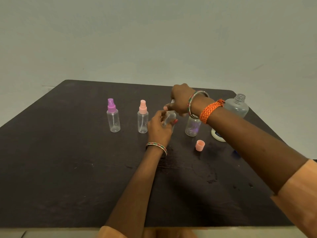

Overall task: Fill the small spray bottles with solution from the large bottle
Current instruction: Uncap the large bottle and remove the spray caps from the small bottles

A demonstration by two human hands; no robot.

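The small clear bottle (169, 120) between the two hands was mostly covered: the left hand (158, 128) wrapped its body, and the right hand (180, 102) hid its top, so whether a sprayer sat there could not be told. The right forearm crossed in front of a white container (216, 133), leaving only its lower edge with an unreadable blue label. A blue object (235, 153) beside that arm was too blurred to identify. The next bottle's (193, 127) neck lay behind the right wrist.
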